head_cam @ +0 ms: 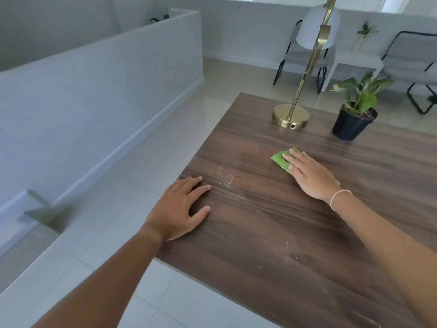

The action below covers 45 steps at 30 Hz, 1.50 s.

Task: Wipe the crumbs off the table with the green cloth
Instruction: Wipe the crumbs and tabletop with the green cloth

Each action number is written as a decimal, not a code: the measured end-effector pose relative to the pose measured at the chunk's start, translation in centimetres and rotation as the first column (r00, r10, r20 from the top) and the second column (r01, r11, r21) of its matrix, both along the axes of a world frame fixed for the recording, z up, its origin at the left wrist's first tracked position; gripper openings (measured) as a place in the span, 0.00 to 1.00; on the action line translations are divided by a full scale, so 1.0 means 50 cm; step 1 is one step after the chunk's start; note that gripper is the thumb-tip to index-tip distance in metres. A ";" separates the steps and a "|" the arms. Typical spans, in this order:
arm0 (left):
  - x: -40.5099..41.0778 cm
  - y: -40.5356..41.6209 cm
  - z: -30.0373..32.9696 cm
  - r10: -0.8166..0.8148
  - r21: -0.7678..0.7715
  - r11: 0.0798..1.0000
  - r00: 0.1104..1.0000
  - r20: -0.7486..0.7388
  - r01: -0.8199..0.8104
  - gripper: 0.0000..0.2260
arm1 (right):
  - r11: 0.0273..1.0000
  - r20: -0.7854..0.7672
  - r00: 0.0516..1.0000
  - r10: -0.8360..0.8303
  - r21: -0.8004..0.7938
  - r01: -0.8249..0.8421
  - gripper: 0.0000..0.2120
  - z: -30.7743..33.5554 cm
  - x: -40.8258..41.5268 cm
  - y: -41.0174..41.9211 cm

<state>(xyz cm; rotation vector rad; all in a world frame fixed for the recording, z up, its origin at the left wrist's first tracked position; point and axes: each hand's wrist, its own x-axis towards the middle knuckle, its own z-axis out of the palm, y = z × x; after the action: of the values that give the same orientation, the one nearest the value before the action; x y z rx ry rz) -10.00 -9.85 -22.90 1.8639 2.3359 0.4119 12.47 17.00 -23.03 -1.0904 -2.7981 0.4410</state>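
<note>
Right hand (309, 177) lies flat, fingers extended, pressing green cloth (281, 159) onto table (272, 233), mid-table toward 1 o'clock; palm hides most of the cloth. Left hand (181, 208) splayed, empty, at table's 9 o'clock edge. Crumbs (224, 179) faint, smeared between hands. Lamp (290, 118) top cropped.

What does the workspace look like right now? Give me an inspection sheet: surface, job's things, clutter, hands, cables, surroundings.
Surface: dark wood table, with pale crumbs near its left edge and more crumbs and smears toward the near right.
Job's things: green cloth lies flat on the table, away from the left crumb patch.
Clutter: brass lamp and potted plant stand at the far side.
Hands: right hand lies flat on the cloth, pressing it down; left hand rests open on the table's left edge, holding nothing.
Cables: nothing seen.
Surroundings: pale tiled floor, white half wall on the left, chairs beyond the table.
</note>
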 end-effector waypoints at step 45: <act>-0.022 -0.125 -0.025 0.195 0.124 0.964 0.941 0.276 -0.237 0.24 | 1.000 0.061 0.998 0.019 -0.020 -0.018 0.21 -0.001 -0.271 -0.205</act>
<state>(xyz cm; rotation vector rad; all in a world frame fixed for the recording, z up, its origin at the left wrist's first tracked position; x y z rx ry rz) -11.11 -16.10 -24.13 1.5001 2.3879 0.8344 -1.07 6.77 -23.07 -1.1008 -2.8645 0.4452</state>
